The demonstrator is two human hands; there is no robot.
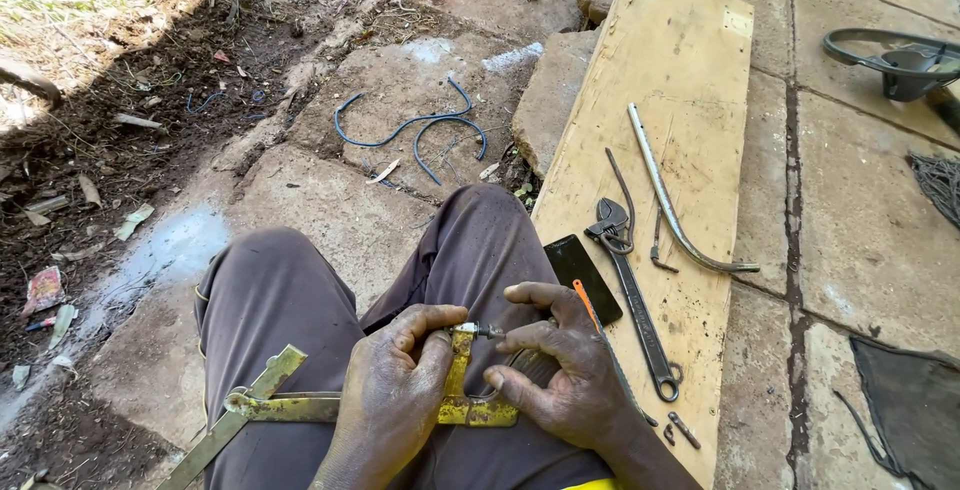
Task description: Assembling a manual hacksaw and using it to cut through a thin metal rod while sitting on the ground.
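Over the lap, the left hand (395, 390) is wrapping its fingers around a yellow metal bracket (462, 380), while the right hand (560, 370) fingers are pinching a small bolt (484, 331) at its top.

A worn yellow metal bracket assembly (330, 405), made of flat bars joined at a ring pivot, is held across the lap above the grey trousers, with one upright arm gripped and topped by a small dark bolt (484, 331) pinched at its end.
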